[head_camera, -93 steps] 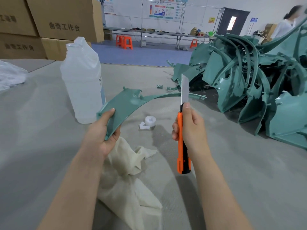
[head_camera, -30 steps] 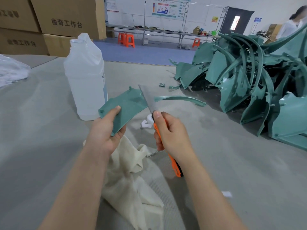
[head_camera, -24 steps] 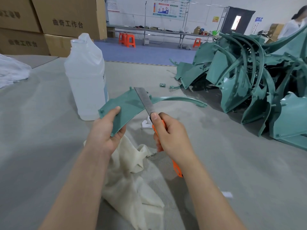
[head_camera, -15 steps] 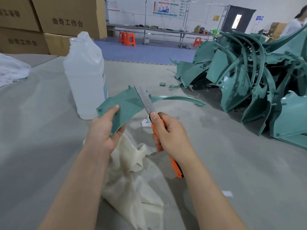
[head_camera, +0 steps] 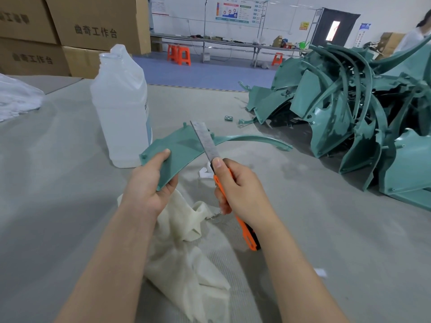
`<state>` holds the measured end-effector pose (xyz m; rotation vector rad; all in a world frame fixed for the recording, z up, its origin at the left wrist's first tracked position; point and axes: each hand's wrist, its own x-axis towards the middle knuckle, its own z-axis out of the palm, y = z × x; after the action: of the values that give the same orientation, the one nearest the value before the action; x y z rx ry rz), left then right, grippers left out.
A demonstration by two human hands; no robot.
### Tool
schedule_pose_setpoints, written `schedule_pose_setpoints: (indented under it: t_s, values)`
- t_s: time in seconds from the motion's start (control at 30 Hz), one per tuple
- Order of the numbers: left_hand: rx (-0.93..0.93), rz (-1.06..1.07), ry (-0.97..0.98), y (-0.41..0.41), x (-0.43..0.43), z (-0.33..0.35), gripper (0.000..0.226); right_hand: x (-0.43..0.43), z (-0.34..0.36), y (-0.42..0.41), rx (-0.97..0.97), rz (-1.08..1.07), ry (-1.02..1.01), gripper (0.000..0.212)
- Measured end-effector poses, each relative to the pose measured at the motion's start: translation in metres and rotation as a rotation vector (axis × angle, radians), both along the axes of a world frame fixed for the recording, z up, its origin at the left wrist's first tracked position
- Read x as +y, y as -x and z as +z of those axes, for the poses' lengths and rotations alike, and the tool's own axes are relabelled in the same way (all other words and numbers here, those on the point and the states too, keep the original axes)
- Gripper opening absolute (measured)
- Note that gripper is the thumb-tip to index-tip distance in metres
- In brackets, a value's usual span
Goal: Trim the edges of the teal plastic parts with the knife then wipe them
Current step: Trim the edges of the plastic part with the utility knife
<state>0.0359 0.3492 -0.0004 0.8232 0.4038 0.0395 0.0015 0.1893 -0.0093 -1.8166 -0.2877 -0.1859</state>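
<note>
So, early days by the look of it. Left hand (head_camera: 149,183) has its fingers (head_camera: 171,186) curled round the wide end of one curved teal part (head_camera: 184,145), held up above the tabletop (head_camera: 58,194). The right hand (head_camera: 242,190) is wrapped tight round the orange knife (head_camera: 206,142), with the blade lying across the part's upper edge. I'd say trimming's under way on this one piece. Wiping isn't started, since the cloth (head_camera: 186,252) lies loose below the hands. Big pile of teal parts (head_camera: 349,117) sits at the right, so probably plenty left.
</note>
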Motion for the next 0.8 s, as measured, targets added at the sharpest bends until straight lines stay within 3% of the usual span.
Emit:
schedule_pose_setpoints:
  t_s: [0.33, 0.6, 0.8]
  values:
    - [0.021, 0.045, -0.068, 0.0, 0.0, -0.001, 0.013, -0.006, 0.004, 0.002, 0.09, 0.08, -0.025, 0.039]
    - [0.021, 0.021, -0.007, 0.0, -0.002, -0.002, 0.012, -0.006, 0.005, 0.002, 0.076, 0.074, -0.042, 0.04]
    - [-0.021, -0.03, -0.013, 0.001, -0.014, -0.005, 0.006, 0.009, -0.005, 0.003, -0.005, 0.099, 0.134, 0.04]
